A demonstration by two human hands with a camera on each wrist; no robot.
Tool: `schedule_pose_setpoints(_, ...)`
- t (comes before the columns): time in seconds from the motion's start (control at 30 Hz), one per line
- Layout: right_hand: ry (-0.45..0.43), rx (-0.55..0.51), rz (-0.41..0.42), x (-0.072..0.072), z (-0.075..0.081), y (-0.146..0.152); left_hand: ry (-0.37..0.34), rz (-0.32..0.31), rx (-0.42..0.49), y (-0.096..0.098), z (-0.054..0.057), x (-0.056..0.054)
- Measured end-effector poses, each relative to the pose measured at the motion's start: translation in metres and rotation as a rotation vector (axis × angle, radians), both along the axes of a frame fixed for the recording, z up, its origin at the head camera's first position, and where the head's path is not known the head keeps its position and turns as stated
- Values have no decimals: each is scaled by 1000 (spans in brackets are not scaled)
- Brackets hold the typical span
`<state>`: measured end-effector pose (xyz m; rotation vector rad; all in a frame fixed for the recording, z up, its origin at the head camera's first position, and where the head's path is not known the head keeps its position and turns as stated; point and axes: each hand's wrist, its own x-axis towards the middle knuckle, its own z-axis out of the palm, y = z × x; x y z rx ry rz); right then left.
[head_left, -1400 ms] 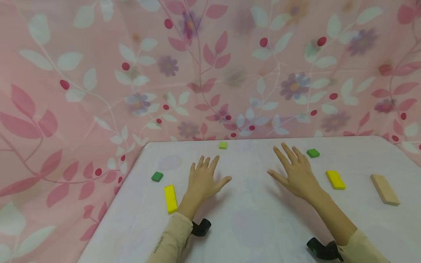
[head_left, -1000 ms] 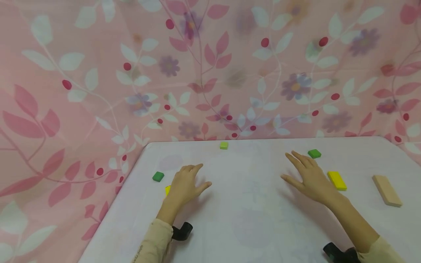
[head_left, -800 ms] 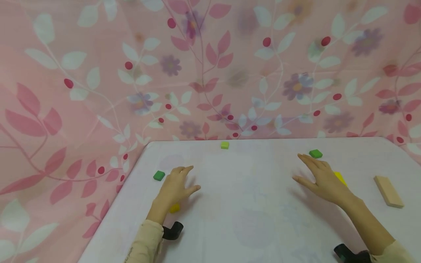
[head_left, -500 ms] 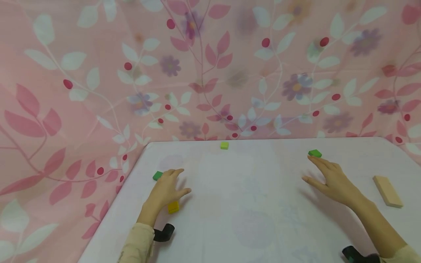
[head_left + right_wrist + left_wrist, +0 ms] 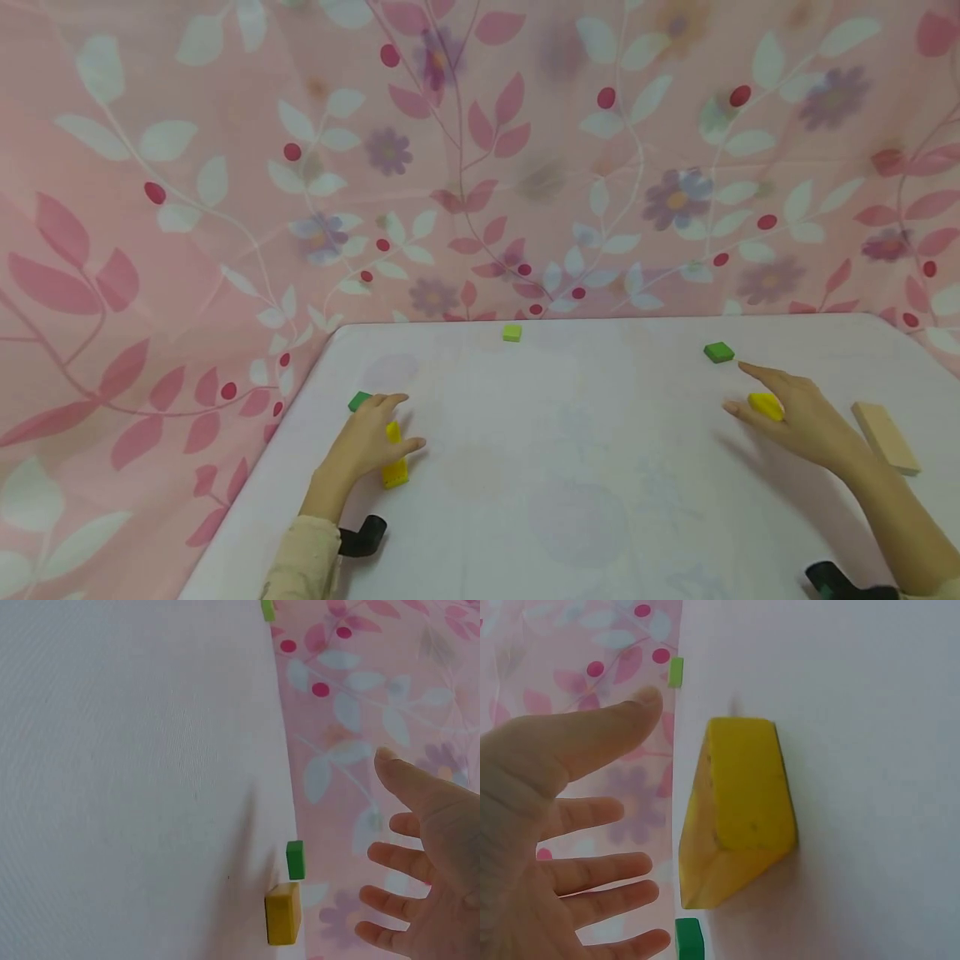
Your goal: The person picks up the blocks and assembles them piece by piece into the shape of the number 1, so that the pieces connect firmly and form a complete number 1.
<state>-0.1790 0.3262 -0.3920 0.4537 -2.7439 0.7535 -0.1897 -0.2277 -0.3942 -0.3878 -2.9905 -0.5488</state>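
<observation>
At the left of the table my left hand (image 5: 365,443) hovers over a long yellow block (image 5: 395,475), thumb and fingers spread and holding nothing. The hand hides the block's middle in the head view; the left wrist view shows the yellow block (image 5: 754,787) whole, apart from the fingers. Beyond that hand lies a dark green block (image 5: 359,401), partly covered. On the right my right hand (image 5: 813,421) is spread above a second yellow block (image 5: 766,406), partly hidden behind it. In the right wrist view this yellow block (image 5: 282,915) stands apart from the fingertips.
A green block (image 5: 718,352) lies just beyond the right hand, and a plain wooden block (image 5: 886,437) to its right. Near the far edge of the white-covered table (image 5: 540,433) sits a light green block (image 5: 512,333). A pink floral cloth (image 5: 480,167) hangs behind.
Both hands have moved outward, the left hand leftward over its yellow block and the right hand rightward over the other. The blocks appear to stay in place.
</observation>
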Motion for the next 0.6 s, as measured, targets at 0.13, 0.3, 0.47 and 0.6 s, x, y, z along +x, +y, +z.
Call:
schedule_pose_setpoints(0.13, 36, -9, -2, 1, -4, 14, -47, 17, 14, -4, -2, 1)
schedule_pose_setpoints(0.3, -75, 113, -108, 3, -7, 32, -84, 26, 18, -7, -4, 3)
schedule_pose_setpoints(0.47, -166, 209, -168, 2, -12, 44, -93, 25, 20, -9, -7, 5)
schedule_pose_setpoints(0.6, -206, 144, -131, -2, -19, 47, -97, 32, 27, -10, -9, 8)
